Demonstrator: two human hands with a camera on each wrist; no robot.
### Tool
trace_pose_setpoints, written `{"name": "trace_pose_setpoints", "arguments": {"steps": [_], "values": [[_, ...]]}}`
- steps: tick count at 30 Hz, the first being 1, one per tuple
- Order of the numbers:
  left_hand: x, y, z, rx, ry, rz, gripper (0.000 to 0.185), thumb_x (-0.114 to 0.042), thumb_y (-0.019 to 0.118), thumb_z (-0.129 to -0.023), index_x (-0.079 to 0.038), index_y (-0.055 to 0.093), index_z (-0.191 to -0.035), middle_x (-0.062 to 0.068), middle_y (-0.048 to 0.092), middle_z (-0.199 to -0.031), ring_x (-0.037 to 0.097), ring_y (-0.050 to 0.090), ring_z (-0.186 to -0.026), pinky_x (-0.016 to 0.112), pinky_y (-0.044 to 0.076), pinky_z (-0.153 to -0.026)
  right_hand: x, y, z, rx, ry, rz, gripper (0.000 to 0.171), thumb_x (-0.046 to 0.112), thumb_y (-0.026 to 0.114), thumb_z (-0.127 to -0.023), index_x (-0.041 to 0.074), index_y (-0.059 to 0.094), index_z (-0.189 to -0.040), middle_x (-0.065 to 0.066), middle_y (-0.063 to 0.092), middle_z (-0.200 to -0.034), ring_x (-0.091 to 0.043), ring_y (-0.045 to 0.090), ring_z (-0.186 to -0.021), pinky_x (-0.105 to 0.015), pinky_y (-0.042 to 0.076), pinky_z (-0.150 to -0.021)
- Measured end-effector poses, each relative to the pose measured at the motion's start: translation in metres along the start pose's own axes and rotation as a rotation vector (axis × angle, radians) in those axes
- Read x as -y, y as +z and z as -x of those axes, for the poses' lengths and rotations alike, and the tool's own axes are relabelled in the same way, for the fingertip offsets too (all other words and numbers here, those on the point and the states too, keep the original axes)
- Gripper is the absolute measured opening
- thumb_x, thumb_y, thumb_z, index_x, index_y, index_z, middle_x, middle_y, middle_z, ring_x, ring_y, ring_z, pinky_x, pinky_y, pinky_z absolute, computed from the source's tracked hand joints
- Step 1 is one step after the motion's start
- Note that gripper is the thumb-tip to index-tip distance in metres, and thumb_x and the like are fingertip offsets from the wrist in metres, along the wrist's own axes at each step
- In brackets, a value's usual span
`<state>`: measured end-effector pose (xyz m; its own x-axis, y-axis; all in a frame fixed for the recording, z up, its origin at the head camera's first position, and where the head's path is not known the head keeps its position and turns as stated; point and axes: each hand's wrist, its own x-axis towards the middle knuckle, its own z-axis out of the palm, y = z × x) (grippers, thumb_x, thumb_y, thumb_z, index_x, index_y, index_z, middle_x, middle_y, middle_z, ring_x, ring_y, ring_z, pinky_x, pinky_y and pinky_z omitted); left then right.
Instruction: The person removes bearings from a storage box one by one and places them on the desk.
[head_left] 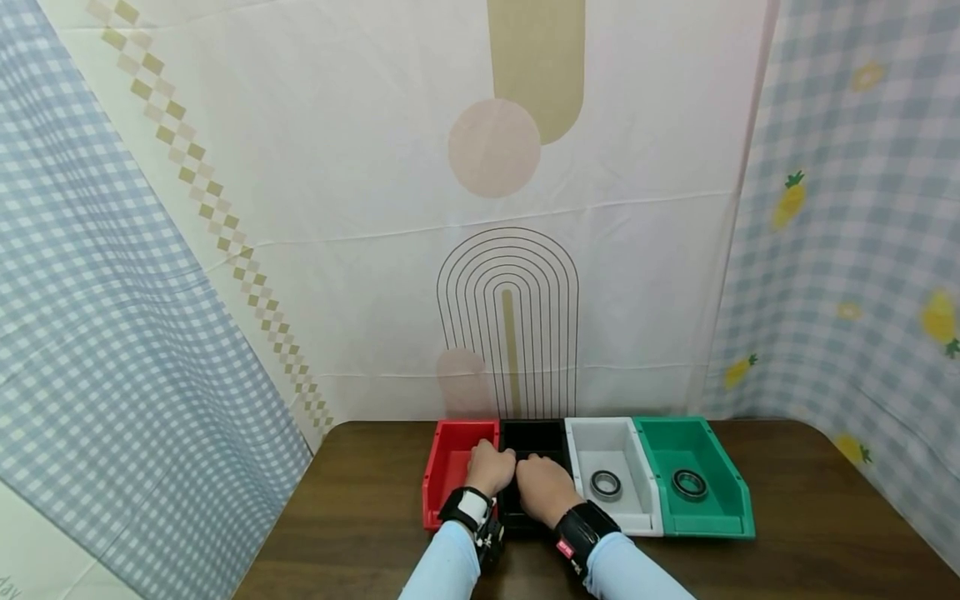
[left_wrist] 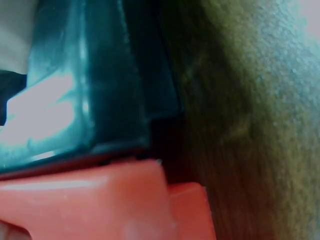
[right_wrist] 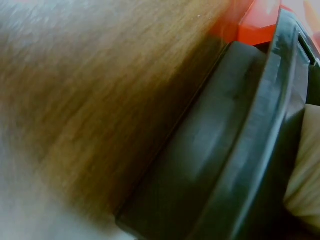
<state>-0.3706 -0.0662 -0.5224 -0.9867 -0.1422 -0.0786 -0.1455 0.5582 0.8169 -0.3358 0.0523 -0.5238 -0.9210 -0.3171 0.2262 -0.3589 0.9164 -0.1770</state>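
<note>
My left hand is over the wall between the red bin and the black bin, fingers bent. A small patch of skin shows at the red bin's edge in the left wrist view. Beside it, my right hand reaches down into the black bin, its fingers bent and their tips hidden. Whether either hand grips anything cannot be seen. One ring-shaped bearing lies in the white bin. Another bearing lies in the green bin.
The bins stand side by side along the back of a brown wooden table. Behind them hangs a pale patterned cloth, with checked cloths at left and right. Straps with small devices are worn on both wrists.
</note>
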Motion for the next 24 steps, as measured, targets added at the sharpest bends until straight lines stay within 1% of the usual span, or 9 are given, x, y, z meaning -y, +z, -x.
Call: {"name": "trace_pose_setpoints", "arguments": {"steps": [7, 13, 18, 22, 24], "values": [[0.0026, 0.0015, -0.0024, -0.003, -0.003, 0.003, 0.063, -0.023, 0.061, -0.102, 0.014, 0.045, -0.150, 0.034, 0.049, -0.155, 0.055, 0.049, -0.139, 0.064, 0.046, -0.113, -0.0002, 0.0033, -0.0015, 0.022, 0.021, 0.000, 0.010, 0.012, 0.084, -0.084, 0.007, 0.076, -0.088, -0.014, 0.074, -0.095, -0.030, 0.071, -0.082, -0.046, 0.062, -0.076], [0.0027, 0.0002, 0.0002, -0.009, -0.009, 0.007, 0.063, -0.023, 0.062, -0.102, 0.014, 0.045, -0.150, 0.034, 0.048, -0.156, 0.056, 0.048, -0.140, 0.064, 0.047, -0.113, 0.0015, 0.0036, -0.0008, 0.020, 0.019, 0.004, 0.013, 0.014, 0.085, -0.083, 0.006, 0.077, -0.089, -0.014, 0.074, -0.096, -0.031, 0.071, -0.085, -0.046, 0.062, -0.079], [0.0026, 0.0021, -0.0029, -0.010, -0.021, 0.012, 0.065, -0.024, 0.062, -0.102, 0.013, 0.044, -0.152, 0.033, 0.047, -0.158, 0.055, 0.048, -0.141, 0.063, 0.047, -0.113, -0.0004, 0.0030, -0.0036, 0.035, -0.002, 0.003, 0.015, 0.014, 0.086, -0.082, 0.006, 0.077, -0.091, -0.015, 0.074, -0.099, -0.032, 0.070, -0.090, -0.047, 0.062, -0.084], [0.0012, 0.0032, -0.0034, -0.007, -0.026, 0.008, 0.065, -0.024, 0.062, -0.102, 0.013, 0.044, -0.152, 0.033, 0.047, -0.158, 0.055, 0.048, -0.142, 0.063, 0.046, -0.114, -0.0021, 0.0013, -0.0048, 0.053, -0.020, 0.002, 0.017, 0.012, 0.086, -0.082, 0.005, 0.078, -0.095, -0.015, 0.074, -0.105, -0.033, 0.069, -0.095, -0.047, 0.062, -0.088], [0.0016, 0.0025, -0.0016, -0.001, -0.030, 0.012, 0.066, -0.023, 0.062, -0.102, 0.013, 0.043, -0.153, 0.033, 0.045, -0.159, 0.056, 0.046, -0.143, 0.064, 0.045, -0.115, -0.0009, -0.0001, -0.0027, 0.061, -0.031, -0.006, 0.014, 0.010, 0.084, -0.082, 0.005, 0.077, -0.093, -0.015, 0.074, -0.106, -0.032, 0.068, -0.095, -0.047, 0.061, -0.089]]}}
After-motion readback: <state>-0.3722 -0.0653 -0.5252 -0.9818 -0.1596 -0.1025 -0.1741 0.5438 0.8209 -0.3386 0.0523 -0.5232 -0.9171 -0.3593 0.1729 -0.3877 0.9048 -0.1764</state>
